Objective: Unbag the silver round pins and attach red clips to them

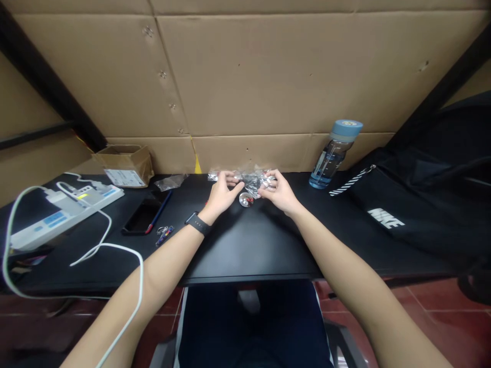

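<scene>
Both my hands are at the back middle of the black desk point(245, 245), holding a crinkled clear plastic bag point(251, 180) between them. My left hand point(223, 193), with a dark watch on the wrist, has its fingers closed on the bag's left part. My right hand point(279, 193) pinches the right part between thumb and fingers. Just below the bag, between the hands, a small shiny round metal piece point(246, 200) rests on the desk. A bit of something red shows beside my left wrist, mostly hidden.
On the left lie a white power strip point(69, 217) with cables, a phone point(148, 212), keys point(164, 235), a cardboard box point(126, 166) and another clear plastic bag point(171, 182). A water bottle point(335, 153) and black backpack point(422, 204) stand right. Cardboard wall point(276, 76) borders the back.
</scene>
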`<state>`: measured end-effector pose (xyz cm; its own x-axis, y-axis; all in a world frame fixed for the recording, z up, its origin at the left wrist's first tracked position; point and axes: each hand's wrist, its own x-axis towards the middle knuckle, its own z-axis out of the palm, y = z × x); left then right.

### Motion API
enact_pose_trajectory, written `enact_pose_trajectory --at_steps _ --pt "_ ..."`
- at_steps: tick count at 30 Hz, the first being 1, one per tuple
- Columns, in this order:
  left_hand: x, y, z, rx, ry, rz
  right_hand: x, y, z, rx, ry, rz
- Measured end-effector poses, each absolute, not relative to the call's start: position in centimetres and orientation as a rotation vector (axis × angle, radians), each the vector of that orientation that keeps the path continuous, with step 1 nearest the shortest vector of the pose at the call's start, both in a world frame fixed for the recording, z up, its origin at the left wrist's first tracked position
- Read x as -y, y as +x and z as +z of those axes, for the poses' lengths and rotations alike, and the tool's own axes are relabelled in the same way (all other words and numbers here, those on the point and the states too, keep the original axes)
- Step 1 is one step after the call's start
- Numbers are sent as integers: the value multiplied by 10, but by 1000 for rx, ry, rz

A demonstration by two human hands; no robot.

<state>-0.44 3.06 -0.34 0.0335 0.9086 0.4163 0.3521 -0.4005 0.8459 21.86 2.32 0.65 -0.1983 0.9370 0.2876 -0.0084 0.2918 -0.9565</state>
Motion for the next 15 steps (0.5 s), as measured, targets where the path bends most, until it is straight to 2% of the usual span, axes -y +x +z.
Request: enact_pose_trajectory --at_steps 5,15 --pt "-32 -3 -3 -1010 1528 1268 -20 213 3 1496 -908 1172" --pt "-27 -11 9 -989 1977 1077 -22 218 12 1632 -906 968"
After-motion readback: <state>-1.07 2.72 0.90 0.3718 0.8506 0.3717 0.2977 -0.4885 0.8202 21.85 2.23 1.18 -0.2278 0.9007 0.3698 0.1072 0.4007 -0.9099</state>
